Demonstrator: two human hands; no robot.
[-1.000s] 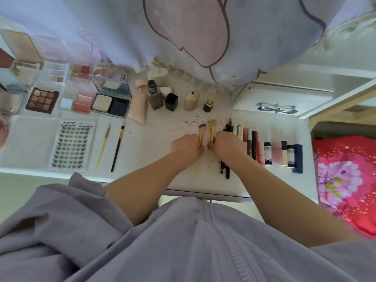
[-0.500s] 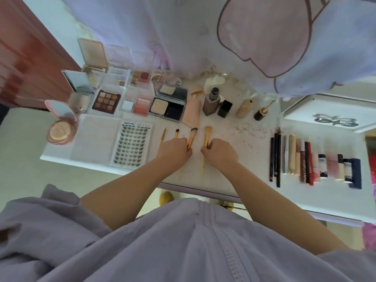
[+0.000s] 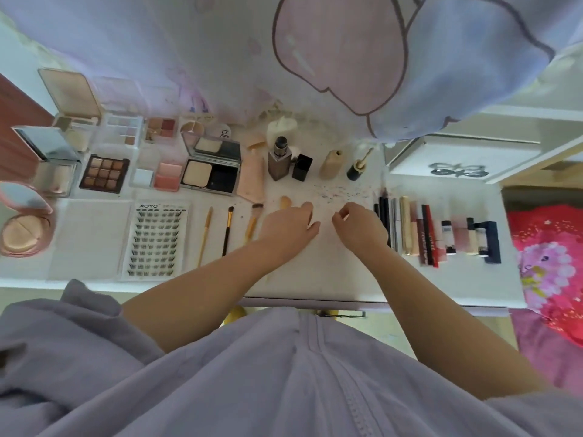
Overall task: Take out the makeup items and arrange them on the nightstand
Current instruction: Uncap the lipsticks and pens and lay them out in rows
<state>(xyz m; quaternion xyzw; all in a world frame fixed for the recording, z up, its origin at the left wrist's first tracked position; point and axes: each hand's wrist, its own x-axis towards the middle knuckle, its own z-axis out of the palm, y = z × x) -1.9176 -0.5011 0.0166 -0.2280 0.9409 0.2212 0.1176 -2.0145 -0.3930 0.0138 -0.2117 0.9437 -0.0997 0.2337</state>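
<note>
There is one view only, from a wide-angle camera on the person's head. It looks steeply down and forward over the lilac shirt (image 3: 284, 383) and both forearms onto the white tabletop (image 3: 331, 272), near enough that the tabletop spans almost the whole width. The far edge meets a hanging cloth (image 3: 315, 58) at the top; straight lines bow toward the edges.

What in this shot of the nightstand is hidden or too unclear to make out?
- Head view: left hand covers the handle of the flat brush.
- Right hand: curled fingers hide whether it holds anything.
- Lipstick row: labels too blurred to read.
- Round compact: cut by the left edge.
</note>
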